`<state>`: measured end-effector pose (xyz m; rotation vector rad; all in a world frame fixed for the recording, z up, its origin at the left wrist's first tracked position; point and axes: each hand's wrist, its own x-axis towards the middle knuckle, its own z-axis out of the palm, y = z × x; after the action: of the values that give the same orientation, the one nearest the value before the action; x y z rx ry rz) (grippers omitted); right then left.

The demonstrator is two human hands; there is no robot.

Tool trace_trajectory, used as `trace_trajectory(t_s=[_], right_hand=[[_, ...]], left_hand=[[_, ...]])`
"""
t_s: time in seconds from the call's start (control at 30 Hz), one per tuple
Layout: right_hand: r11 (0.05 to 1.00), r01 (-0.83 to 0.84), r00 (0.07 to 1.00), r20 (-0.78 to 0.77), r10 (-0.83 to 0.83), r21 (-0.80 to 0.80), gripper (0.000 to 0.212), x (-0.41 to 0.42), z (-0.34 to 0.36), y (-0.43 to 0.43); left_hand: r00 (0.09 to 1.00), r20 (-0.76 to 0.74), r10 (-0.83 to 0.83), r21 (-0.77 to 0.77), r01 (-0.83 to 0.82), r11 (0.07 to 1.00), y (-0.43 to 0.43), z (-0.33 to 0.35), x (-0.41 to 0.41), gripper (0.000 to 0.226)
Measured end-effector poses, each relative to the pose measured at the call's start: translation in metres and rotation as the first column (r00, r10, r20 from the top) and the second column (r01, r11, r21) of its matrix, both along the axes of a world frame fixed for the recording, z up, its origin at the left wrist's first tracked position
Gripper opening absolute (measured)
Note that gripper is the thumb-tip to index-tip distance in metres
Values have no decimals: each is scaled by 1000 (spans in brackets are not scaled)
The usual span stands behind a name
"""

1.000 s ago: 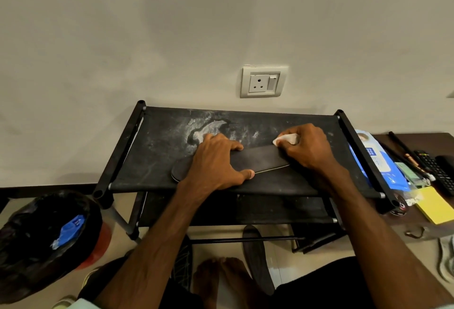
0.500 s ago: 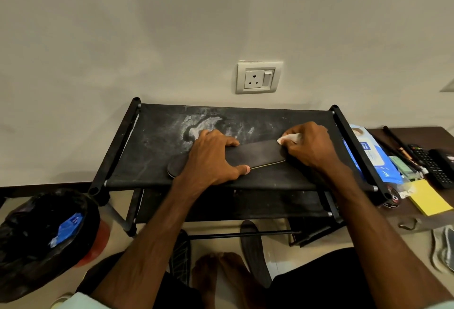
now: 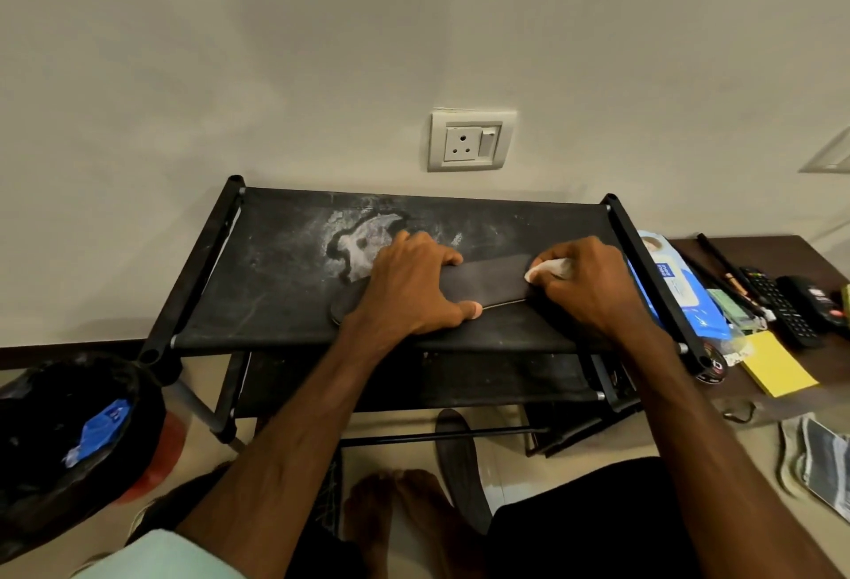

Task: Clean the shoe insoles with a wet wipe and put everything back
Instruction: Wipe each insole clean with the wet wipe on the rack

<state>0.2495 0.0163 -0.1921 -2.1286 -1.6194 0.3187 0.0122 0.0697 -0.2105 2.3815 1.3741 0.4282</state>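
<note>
Head view: the right hand (image 3: 593, 288) pinches a bunched white wet wipe (image 3: 549, 269) between thumb and curled fingers and presses it on the right end of a dark insole (image 3: 492, 282). The left hand (image 3: 409, 293) lies palm-down across the insole's middle, with its fingers reaching the far edge and its thumb laid along the near edge, pressing it flat rather than wrapping it. The insole lies lengthwise on the dusty top shelf of a black shoe rack (image 3: 285, 265), near its front edge.

Compared with a second ago, the wipe sits a little closer to the rack's right rail and nearer the person. The left hand and insole have also slid slightly right.

A blue wipes pack (image 3: 676, 284) rests just beyond that rail, with yellow sticky notes (image 3: 777, 364) and a remote (image 3: 777, 302) further right. A second insole (image 3: 455, 454) lies on the floor below, and a black-lined bin (image 3: 55, 431) stands at the left.
</note>
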Motion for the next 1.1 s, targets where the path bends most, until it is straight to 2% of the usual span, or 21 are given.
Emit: trace_trajectory(t_s=[0.2, 0.33, 0.4, 0.53, 0.63, 0.77, 0.83, 0.9, 1.03, 1.1], right_hand=[[996, 80, 994, 66, -82, 24, 11, 1, 1, -7], [995, -92, 995, 21, 93, -28, 15, -37, -6, -8], [994, -104, 994, 7, 105, -45, 14, -38, -3, -7], [996, 90, 996, 0, -90, -7, 11, -5, 3, -8], [995, 102, 995, 13, -102, -6, 12, 0, 4, -7], [980, 201, 977, -74, -200, 4, 26, 3, 7, 3], [968, 249, 967, -59, -247, 23, 35, 7, 10, 12], [976, 217, 976, -38, -216, 16, 27, -2, 12, 16], [997, -72, 994, -78, 70, -25, 18, -45, 1, 14], [991, -130, 989, -76, 128, -31, 18, -53, -2, 14]], left_hand=[[1000, -18, -2, 59, 3, 998, -1, -4, 29, 75], [1000, -16, -5, 62, 6, 998, 0, -8, 28, 75], [1000, -8, -3, 65, 3, 998, -1, -10, 27, 75], [1000, -8, 3, 59, -3, 998, -1, -12, 27, 77], [1000, -8, 1, 51, -1, 999, 0, -12, 27, 77], [1000, -19, -11, 38, 12, 999, -1, -11, 26, 77], [999, -32, -13, 44, 14, 999, -1, -11, 26, 77], [999, -35, -5, 43, 7, 999, -1, -11, 27, 77], [1000, -21, -8, 28, 9, 1000, -1, -11, 26, 71], [1000, 2, -6, 18, 6, 1000, -1, -11, 26, 70]])
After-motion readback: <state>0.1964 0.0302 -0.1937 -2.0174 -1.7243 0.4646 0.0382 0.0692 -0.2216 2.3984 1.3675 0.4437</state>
